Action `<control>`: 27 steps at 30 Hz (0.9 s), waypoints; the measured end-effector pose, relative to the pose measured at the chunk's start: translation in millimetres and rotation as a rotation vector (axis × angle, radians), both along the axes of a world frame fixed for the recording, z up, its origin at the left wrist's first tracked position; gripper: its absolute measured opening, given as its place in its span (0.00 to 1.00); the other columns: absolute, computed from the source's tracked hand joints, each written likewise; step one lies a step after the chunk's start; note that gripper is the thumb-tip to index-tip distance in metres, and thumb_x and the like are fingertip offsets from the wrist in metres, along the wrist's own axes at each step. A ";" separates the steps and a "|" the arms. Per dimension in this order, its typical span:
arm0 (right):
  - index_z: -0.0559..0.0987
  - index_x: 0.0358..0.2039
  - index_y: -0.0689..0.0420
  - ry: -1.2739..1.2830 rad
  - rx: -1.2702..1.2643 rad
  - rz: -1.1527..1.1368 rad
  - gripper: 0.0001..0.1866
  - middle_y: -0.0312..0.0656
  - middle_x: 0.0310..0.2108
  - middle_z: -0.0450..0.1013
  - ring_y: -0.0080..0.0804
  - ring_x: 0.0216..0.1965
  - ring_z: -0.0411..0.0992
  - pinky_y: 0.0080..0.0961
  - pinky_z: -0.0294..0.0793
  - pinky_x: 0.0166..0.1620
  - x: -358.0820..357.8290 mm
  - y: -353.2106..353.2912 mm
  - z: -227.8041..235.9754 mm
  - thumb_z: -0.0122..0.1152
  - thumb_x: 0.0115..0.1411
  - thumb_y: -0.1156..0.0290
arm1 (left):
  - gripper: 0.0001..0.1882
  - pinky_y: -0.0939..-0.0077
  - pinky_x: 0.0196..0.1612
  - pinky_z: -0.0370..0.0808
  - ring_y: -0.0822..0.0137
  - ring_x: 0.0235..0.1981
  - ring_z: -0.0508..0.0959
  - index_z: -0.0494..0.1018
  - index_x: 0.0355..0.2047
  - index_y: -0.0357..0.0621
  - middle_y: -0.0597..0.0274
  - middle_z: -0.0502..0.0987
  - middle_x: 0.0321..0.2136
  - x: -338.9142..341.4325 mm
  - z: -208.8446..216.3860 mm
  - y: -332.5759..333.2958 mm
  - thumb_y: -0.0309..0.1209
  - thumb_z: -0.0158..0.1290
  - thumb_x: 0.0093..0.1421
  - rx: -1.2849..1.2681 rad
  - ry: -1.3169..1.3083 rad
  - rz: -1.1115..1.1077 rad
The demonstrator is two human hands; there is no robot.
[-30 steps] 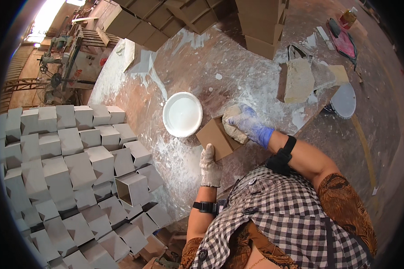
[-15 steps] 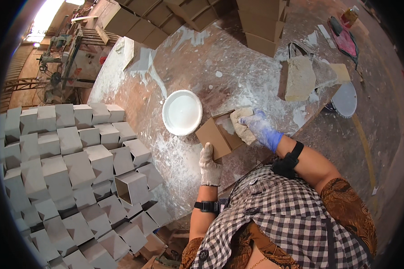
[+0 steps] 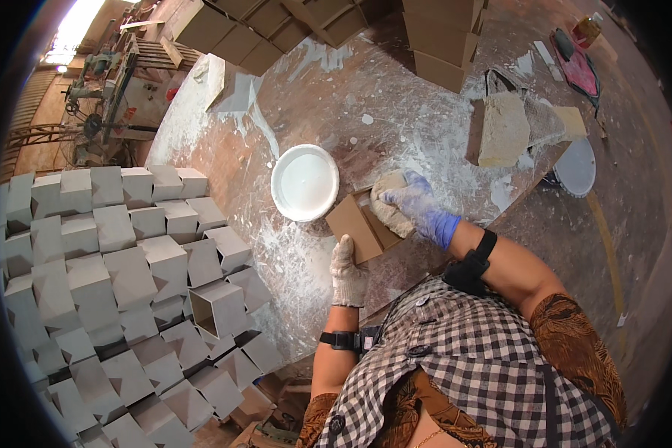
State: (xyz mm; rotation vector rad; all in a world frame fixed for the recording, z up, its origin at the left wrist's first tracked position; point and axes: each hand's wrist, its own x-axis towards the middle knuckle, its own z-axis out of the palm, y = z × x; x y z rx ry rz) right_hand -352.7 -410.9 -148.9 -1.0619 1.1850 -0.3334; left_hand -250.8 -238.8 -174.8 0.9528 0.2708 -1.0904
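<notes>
My left hand [image 3: 349, 273], in a whitish knitted glove, grips the near-left side of a small brown box [image 3: 355, 226], its thumb lying on the outer face. My right hand [image 3: 422, 206], in a powdery blue glove, is closed round a cream sponge [image 3: 390, 206]. The sponge presses against the box's upper right part and hides much of that recessed side. Just left of the box, a round white dish [image 3: 305, 184] with a pale, smooth inside rests on the paint-smeared table [image 3: 261, 224].
Stacked grey-white boxes [image 3: 131, 280] fill the left side. Plain brown boxes [image 3: 255, 33] stand along the far edge. At right are a rough pale block [image 3: 505, 131] with mesh, a whitish round lid [image 3: 575, 169], a pink-and-dark cloth item [image 3: 575, 67] and an amber bottle [image 3: 586, 30].
My right hand has shifted left with the sponge, which now covers the pale patch seen earlier inside the box. My left hand keeps its hold; the view has moved slightly.
</notes>
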 end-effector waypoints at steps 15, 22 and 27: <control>0.73 0.37 0.54 -0.373 -0.685 1.107 0.15 0.44 0.30 0.74 0.40 0.35 0.73 0.31 0.72 0.40 13.0 -9.1 28.4 0.61 0.46 0.71 | 0.16 0.69 0.42 0.79 0.62 0.41 0.77 0.70 0.43 0.38 0.55 0.75 0.42 14.2 -12.3 16.4 0.34 0.52 0.58 -0.078 0.219 0.048; 0.74 0.34 0.51 -0.283 -0.962 1.405 0.18 0.42 0.28 0.72 0.44 0.34 0.72 0.36 0.72 0.37 10.6 -8.0 56.4 0.61 0.37 0.76 | 0.18 0.66 0.45 0.77 0.57 0.44 0.75 0.69 0.44 0.36 0.51 0.74 0.43 15.6 -4.1 11.2 0.37 0.51 0.59 -0.056 0.267 0.005; 0.74 0.34 0.51 -0.341 -0.901 1.324 0.18 0.42 0.28 0.73 0.44 0.33 0.72 0.36 0.72 0.37 9.3 -3.0 41.7 0.61 0.37 0.76 | 0.26 0.67 0.48 0.74 0.58 0.46 0.73 0.64 0.49 0.35 0.51 0.72 0.45 10.7 -22.7 31.3 0.41 0.53 0.56 -0.064 0.029 -0.060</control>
